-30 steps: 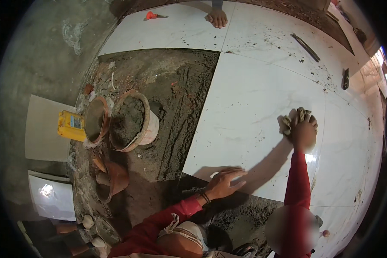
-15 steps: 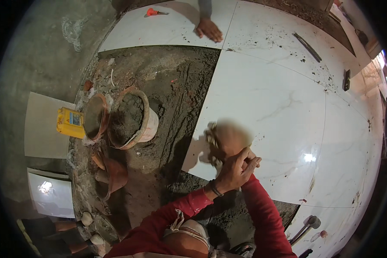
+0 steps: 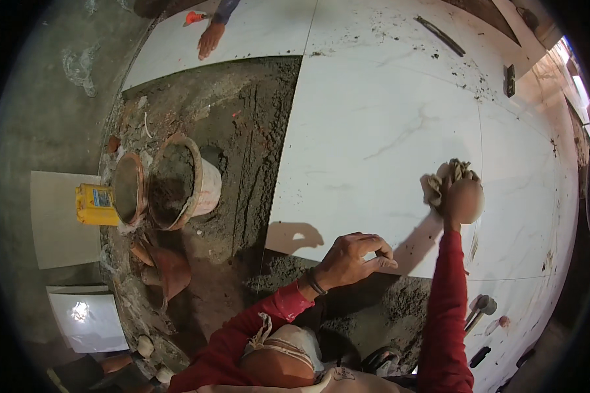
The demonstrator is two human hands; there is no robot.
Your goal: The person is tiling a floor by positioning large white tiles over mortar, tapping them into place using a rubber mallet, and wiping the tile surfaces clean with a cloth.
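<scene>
My right hand (image 3: 465, 202), blurred, presses a bunched, dirty beige rag (image 3: 451, 175) onto the big white marble-patterned tile (image 3: 373, 137). The rag lies at the hand's far-left side, near a tile joint. My left hand (image 3: 355, 260) hovers over the tile's near edge and the wet mortar (image 3: 367, 308). Its fingers curl loosely toward the thumb, leaving a gap, and nothing shows in them. A dark band circles the left wrist.
Another person's hand (image 3: 210, 40) lies on the far-left tile, close to an orange tool (image 3: 194, 18). At left stand a bucket of mortar (image 3: 196, 190), a second bucket (image 3: 131, 190) and a yellow jerrycan (image 3: 96, 204). A mallet (image 3: 484, 305) rests at near right.
My right hand has swept right across the tile with the rag, away from my left hand. The left hand stays near the tile's edge. The other person's hand has moved left.
</scene>
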